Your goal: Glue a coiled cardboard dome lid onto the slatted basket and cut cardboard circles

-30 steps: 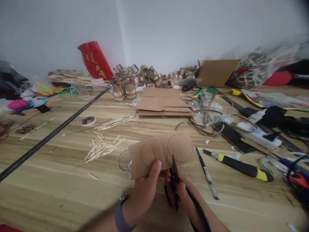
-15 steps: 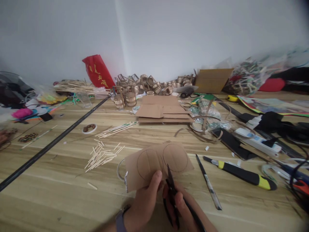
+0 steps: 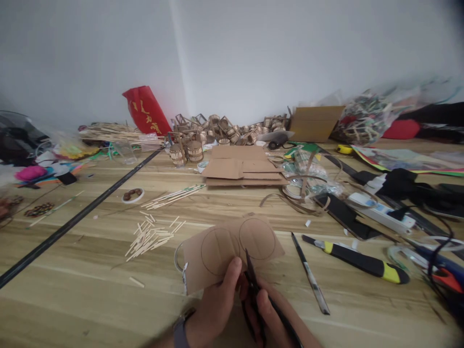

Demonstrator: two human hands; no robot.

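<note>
My left hand [image 3: 217,302] grips the lower edge of a piece of brown cardboard [image 3: 194,263], thumb on top and fingers hidden underneath. Two circles are drawn side by side on the cardboard, which is tilted above the table. In my right hand [image 3: 273,309] is a pair of black-handled scissors [image 3: 252,273]. Their blades point away from me, against the lower edge of the cardboard between the two circles. Behind the cardboard's left end, part of a pale ring [image 3: 177,256] sticks out.
Short sticks [image 3: 150,239] lie left of the cardboard. A pen [image 3: 310,273] and a yellow-black utility knife [image 3: 357,258] are on the right. Further back are stacked cardboard sheets [image 3: 242,166], small woven baskets [image 3: 194,151] and a red bag [image 3: 147,111]. A dark strip [image 3: 83,212] crosses the left side.
The whole view has shifted slightly. Both hands keep their hold on the cardboard and scissors, and the blades remain at nearly the same place on its lower edge.
</note>
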